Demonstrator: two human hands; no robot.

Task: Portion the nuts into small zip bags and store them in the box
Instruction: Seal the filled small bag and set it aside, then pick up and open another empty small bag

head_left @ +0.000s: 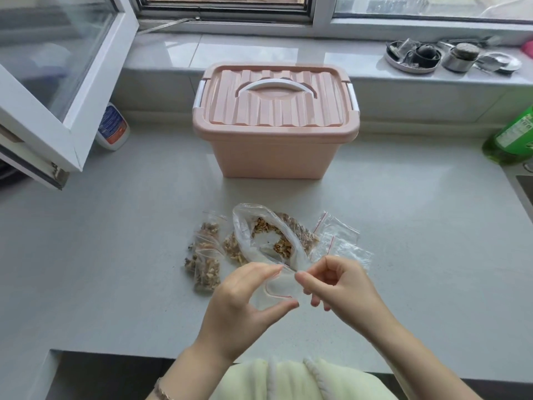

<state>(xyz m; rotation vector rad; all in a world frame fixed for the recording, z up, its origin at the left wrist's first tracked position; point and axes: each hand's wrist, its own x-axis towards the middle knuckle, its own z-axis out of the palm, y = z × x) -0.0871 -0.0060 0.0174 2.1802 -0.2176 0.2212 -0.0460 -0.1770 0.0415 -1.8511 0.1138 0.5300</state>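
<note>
An empty small zip bag (278, 290) with a red seal line hangs between my hands above the counter. My left hand (245, 301) pinches its left edge, and my right hand (337, 284) pinches the top right corner. Behind them lies a large clear bag of nuts (268, 238), its mouth open toward me. Several filled small bags (206, 255) lie to its left. Empty zip bags (339, 235) are strewn to its right. The pink box (275, 122) stands farther back with its lid shut and white handle down.
An open window sash (57, 82) juts over the counter at the left, with a white bottle (112, 127) beneath it. A green bottle (513, 140) stands at the right edge. Metal dishes (452, 56) sit on the sill. The counter's front edge (144, 353) runs near my body.
</note>
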